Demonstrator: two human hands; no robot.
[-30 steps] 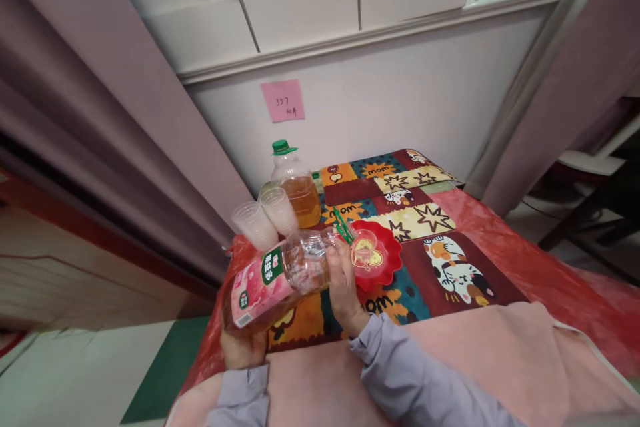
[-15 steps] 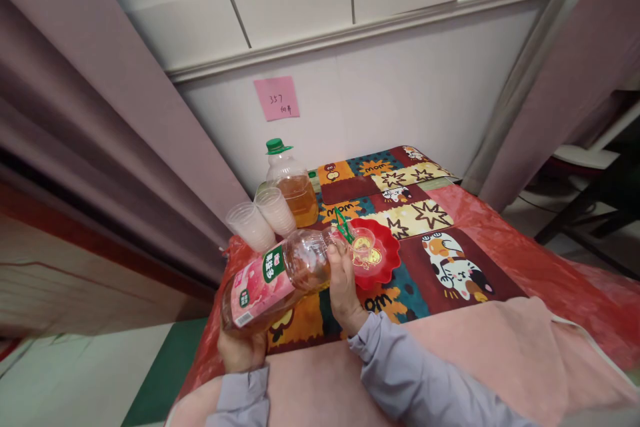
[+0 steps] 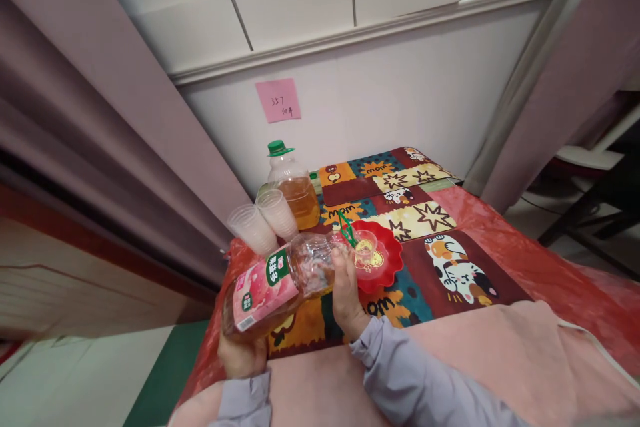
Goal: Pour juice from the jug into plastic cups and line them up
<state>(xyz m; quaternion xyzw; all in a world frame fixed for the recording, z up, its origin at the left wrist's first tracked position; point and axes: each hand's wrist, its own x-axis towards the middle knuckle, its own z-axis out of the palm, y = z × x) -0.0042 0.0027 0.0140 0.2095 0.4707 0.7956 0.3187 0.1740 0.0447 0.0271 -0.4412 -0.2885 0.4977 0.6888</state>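
Observation:
A large clear juice bottle (image 3: 265, 283) with a pink label lies tilted in my two hands, its neck pointing right. Under its base is my left hand (image 3: 243, 353), partly hidden by the bottle. My right hand (image 3: 347, 290) closes around the neck end. A green plastic handle (image 3: 347, 229) sticks up at the neck. Right at the bottle's mouth, a small clear cup (image 3: 369, 248) stands in a red scalloped dish (image 3: 387, 265) with a yellow print. The mouth itself is mostly hidden, so I cannot tell whether liquid is flowing.
Two stacks of clear plastic cups (image 3: 277, 213) stand just behind the held bottle. Beyond them is a second juice bottle (image 3: 303, 200) with a green cap (image 3: 278, 148). Patterned mats (image 3: 460, 270) cover the red-clothed table against the wall. A pink note (image 3: 279, 100) hangs above.
The bottle stays tilted in both hands with almost the same pose. Everything sits slightly lower and further right in view.

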